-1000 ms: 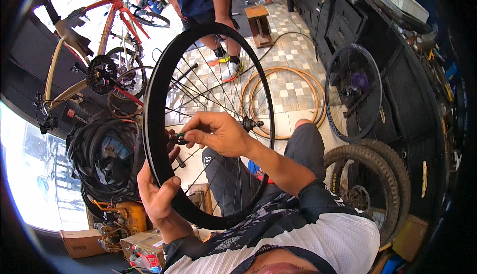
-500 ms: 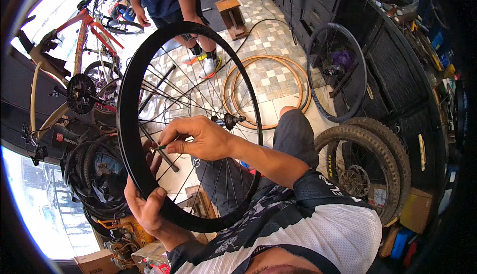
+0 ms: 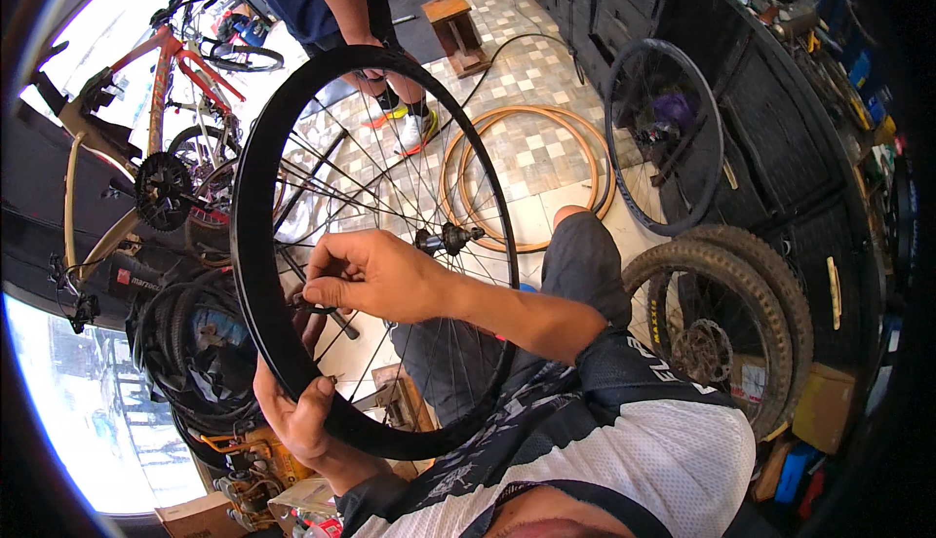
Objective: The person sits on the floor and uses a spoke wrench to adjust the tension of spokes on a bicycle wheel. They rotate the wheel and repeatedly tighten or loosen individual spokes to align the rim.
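A black deep-rim bicycle wheel (image 3: 255, 275) stands tilted in front of me, its thin black spokes running to a dark hub (image 3: 444, 239). My left hand (image 3: 297, 421) is closed round the lower left of the rim, thumb on the near side and the other fingers behind among the spokes. Across the spokes reaches my right hand (image 3: 375, 275), its thumb and forefinger pinched close to the rim's inner edge. Between them is a small dark green tool (image 3: 317, 310), mostly hidden by the fingers; its exact kind cannot be made out.
Another person (image 3: 336, 2) stands just beyond the wheel. Two tan tyres (image 3: 526, 109) lie on the tiled floor, with a spoked wheel (image 3: 612, 138) against black cabinets (image 3: 770, 138). Knobbly tyres (image 3: 785, 294) lean at right. Bicycles (image 3: 161, 80) and piled black tyres (image 3: 161, 343) fill the left.
My right hand has turned slightly and moved a little left, so the green tool is more covered by the fingers. My left hand keeps its hold on the rim.
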Tool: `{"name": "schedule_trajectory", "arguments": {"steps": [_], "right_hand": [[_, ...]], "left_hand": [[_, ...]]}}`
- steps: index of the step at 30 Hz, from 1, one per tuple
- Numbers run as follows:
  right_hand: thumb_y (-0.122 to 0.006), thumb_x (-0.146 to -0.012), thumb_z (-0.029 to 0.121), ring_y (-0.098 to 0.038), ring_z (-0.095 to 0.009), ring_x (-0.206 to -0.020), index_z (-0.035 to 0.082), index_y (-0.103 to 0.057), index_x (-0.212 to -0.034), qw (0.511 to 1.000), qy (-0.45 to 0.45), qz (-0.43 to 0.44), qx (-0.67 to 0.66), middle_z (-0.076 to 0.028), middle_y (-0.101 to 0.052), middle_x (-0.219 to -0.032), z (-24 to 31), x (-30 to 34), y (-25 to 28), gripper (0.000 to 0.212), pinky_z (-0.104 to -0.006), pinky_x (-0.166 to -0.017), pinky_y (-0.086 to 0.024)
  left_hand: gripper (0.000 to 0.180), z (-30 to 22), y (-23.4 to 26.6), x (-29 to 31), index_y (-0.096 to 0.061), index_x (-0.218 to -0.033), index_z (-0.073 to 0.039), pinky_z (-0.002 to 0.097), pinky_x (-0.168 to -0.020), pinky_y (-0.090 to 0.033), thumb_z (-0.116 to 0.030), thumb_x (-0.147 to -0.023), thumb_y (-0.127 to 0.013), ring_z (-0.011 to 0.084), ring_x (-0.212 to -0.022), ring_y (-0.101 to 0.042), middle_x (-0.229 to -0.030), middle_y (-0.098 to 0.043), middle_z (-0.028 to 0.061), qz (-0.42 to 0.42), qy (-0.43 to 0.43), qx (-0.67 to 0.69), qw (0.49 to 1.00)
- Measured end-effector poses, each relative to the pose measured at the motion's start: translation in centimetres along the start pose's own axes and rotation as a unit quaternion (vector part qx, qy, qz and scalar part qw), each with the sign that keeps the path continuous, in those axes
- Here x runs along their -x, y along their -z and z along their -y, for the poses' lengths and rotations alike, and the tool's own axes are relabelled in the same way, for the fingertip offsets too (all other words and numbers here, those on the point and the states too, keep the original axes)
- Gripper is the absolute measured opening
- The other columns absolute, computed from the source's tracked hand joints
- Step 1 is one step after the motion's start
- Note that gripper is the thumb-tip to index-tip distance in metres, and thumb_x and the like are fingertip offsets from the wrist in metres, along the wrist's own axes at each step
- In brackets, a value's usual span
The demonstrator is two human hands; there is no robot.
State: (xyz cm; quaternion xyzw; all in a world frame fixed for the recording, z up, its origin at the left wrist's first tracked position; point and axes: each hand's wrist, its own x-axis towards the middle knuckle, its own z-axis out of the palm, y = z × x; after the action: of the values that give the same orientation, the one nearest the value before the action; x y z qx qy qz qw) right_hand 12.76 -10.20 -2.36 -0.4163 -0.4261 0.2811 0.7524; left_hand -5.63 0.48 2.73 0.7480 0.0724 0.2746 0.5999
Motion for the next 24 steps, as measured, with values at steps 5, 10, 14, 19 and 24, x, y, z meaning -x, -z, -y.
{"name": "schedule_trajectory", "arguments": {"steps": [5,10,14,19,24], "right_hand": [[-0.08,-0.096,0.009,-0.069,-0.009,-0.09,0.002,-0.062,-0.11,0.99,0.06,-0.1,0.083,-0.004,-0.072,-0.095,-0.3,1.6,-2.3,0.024,-0.0258,-0.076,-0.054],[-0.088,-0.085,0.0,-0.065,-0.013,-0.104,0.002,-0.051,-0.126,0.977,0.121,-0.114,0.131,-0.007,-0.058,-0.114,-2.1,1.6,-1.7,0.055,-0.0276,-0.084,-0.057],[-0.088,-0.08,0.001,-0.067,-0.028,-0.101,0.001,-0.058,-0.125,0.913,0.251,-0.149,0.285,-0.015,-0.061,-0.114,-2.8,2.2,-1.7,0.054,-0.0337,-0.083,-0.058],[-0.089,-0.08,0.0,-0.07,-0.027,-0.1,-0.001,-0.064,-0.118,0.872,0.325,-0.166,0.327,-0.016,-0.065,-0.111,-2.9,1.9,-1.6,0.045,-0.0335,-0.085,-0.06],[-0.087,-0.085,0.001,-0.074,-0.024,-0.104,-0.003,-0.068,-0.123,0.901,0.29,-0.117,0.302,-0.019,-0.07,-0.118,-2.2,2.2,-1.5,0.042,-0.0321,-0.086,-0.062]], "left_hand": [[0.08,-1.1,-1.7,0.8,-0.054,-0.144,0.014,0.0437,-0.119,-0.041,-0.012,-0.072,-0.076,0.0314,-0.131,-0.062,-0.136,-0.065,0.0215,-0.081,0.042,0.034,0.995],[0.076,-1.2,-0.9,-0.1,-0.056,-0.144,0.01,0.0343,-0.114,-0.039,-0.006,-0.071,-0.07,0.0219,-0.13,-0.059,-0.136,-0.065,0.0141,-0.008,0.059,0.038,0.998],[0.073,-1.7,-0.8,-0.5,-0.055,-0.144,0.009,0.0328,-0.114,-0.037,0.002,-0.072,-0.065,0.0197,-0.129,-0.057,-0.135,-0.064,0.0127,0.035,0.037,0.041,0.998],[0.07,-1.8,-0.2,-0.1,-0.057,-0.142,0.006,0.0308,-0.112,-0.036,0.0,-0.072,-0.066,0.018,-0.129,-0.053,-0.134,-0.06,0.0112,0.036,0.058,0.002,0.998],[0.071,-2.5,-0.1,0.0,-0.052,-0.145,0.006,0.0308,-0.111,-0.037,0.002,-0.076,-0.067,0.0178,-0.128,-0.052,-0.131,-0.057,0.0102,0.066,0.039,-0.002,0.997]]}}
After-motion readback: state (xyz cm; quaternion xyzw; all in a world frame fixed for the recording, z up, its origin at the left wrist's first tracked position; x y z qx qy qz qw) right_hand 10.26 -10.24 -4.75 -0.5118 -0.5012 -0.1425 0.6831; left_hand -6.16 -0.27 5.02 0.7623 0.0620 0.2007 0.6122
